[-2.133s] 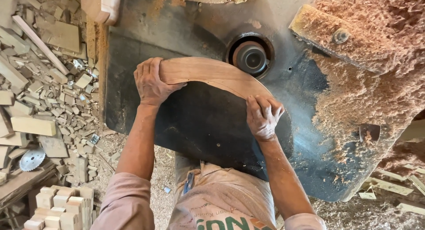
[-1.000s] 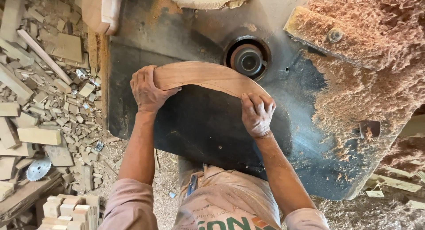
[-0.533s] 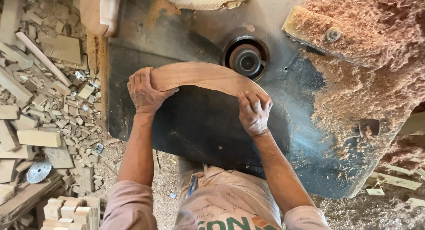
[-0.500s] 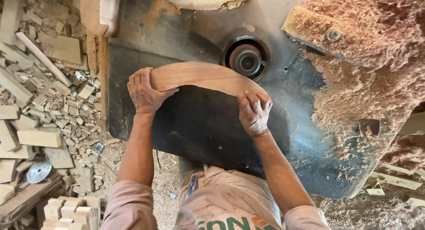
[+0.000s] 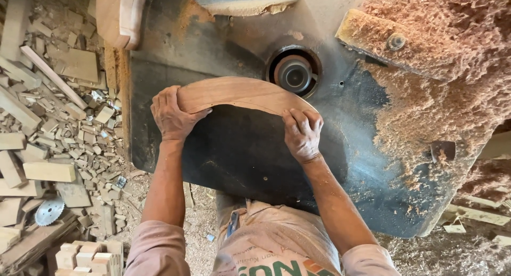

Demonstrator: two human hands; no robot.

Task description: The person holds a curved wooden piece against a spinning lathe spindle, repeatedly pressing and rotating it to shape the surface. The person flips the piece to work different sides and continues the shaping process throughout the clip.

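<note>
Your left hand point(image 5: 171, 115) and right hand point(image 5: 302, 133) each clamp an end of the curved reddish-brown wooden piece point(image 5: 242, 94). It looks stiff, light and dusty-slick, so grip the ends, clear of the round metal spindle cutter point(image 5: 293, 74).

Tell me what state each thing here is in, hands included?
Curved wood piece: flat on the table, outer edge by the cutter.
Left hand: grip closed on the piece's left end.
Right hand: pressing down on its right end.
Round cutter: in its table hole; spinning or not, unclear.
Shavings: heaped at right.
Saw blade: lying among offcuts.
</note>
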